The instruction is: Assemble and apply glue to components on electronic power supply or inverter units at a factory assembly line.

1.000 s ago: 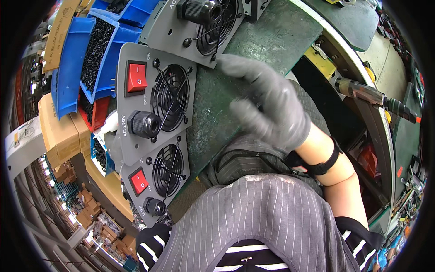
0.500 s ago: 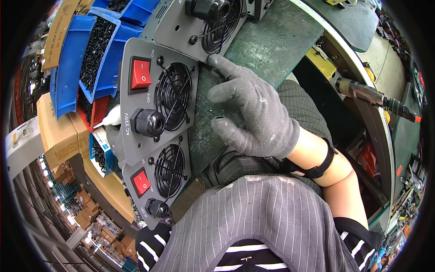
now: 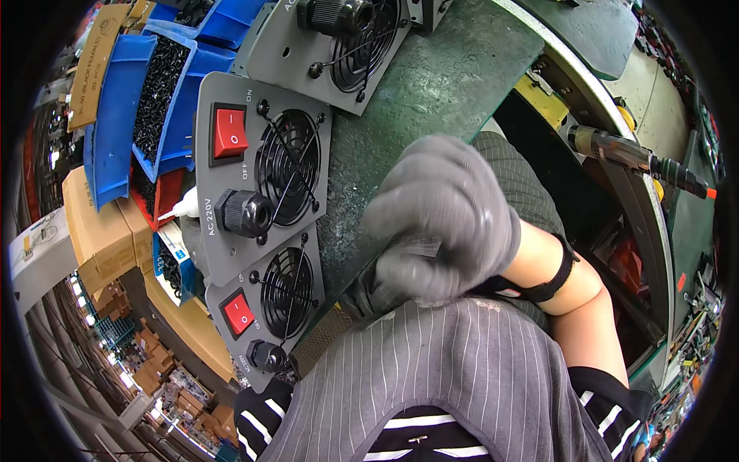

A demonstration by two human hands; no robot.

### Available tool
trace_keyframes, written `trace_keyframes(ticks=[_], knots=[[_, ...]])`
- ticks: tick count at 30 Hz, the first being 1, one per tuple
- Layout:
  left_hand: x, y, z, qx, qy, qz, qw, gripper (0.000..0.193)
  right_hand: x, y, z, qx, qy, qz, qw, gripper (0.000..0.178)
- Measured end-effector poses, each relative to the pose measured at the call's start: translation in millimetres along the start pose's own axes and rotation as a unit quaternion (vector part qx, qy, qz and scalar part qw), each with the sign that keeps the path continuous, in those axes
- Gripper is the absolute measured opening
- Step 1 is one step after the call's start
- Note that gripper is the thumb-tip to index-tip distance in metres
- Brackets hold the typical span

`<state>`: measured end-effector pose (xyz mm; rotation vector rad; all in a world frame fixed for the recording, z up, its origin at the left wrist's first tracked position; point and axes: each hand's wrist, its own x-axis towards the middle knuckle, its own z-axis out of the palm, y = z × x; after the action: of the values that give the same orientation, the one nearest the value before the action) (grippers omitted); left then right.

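My right hand (image 3: 446,219), in a grey work glove, is over the green work surface near my lap. Its fingers look curled, but motion smears them, and I cannot make out anything held. Left of it stands a grey metal panel (image 3: 235,173) with a red rocker switch (image 3: 229,133), a round black fan grille (image 3: 289,165) and a black cable gland (image 3: 245,213). The hand is apart from this panel. A similar panel (image 3: 254,350) stands nearer to me, and another (image 3: 289,65) farther off. My left hand does not show.
Blue bins (image 3: 123,115) of small black screws stand at the far left, beside cardboard boxes (image 3: 100,231). A white-nozzled bottle (image 3: 183,205) is behind the middle panel. A powered screwdriver (image 3: 639,158) lies at the right, by the green table's (image 3: 462,69) pale edge.
My right hand has drawn back from the panels toward my body, and its extended fingers have curled. The panels sit slightly farther left in the picture.
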<state>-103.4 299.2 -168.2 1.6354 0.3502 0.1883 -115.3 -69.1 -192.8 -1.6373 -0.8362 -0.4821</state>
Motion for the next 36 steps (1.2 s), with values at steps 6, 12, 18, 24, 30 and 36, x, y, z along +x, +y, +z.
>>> trace_keyframes(ticks=[6,12,18,24,30,36], knots=[[-4,2,1,0.021,-0.005,0.005,1.0,0.026,-24,31,-15,-0.056,-0.004,0.114,0.992,0.02],[0,11,3,0.044,-0.006,0.018,0.999,0.026,-18,45,-24,-0.204,0.125,0.12,0.963,0.027],[3,25,1,0.073,0.009,0.036,0.997,0.026,-13,72,-65,-0.475,0.055,0.075,0.875,0.031],[31,74,47,0.134,-0.044,0.11,0.984,0.032,-3,78,-69,-0.319,0.101,0.161,0.929,0.015],[59,112,124,0.175,-0.188,0.119,0.959,0.031,-3,85,-76,-0.341,0.108,0.108,0.928,0.01],[76,127,189,0.216,-0.293,0.209,0.908,0.026,-8,83,-73,-0.357,0.073,0.092,0.927,0.01]])
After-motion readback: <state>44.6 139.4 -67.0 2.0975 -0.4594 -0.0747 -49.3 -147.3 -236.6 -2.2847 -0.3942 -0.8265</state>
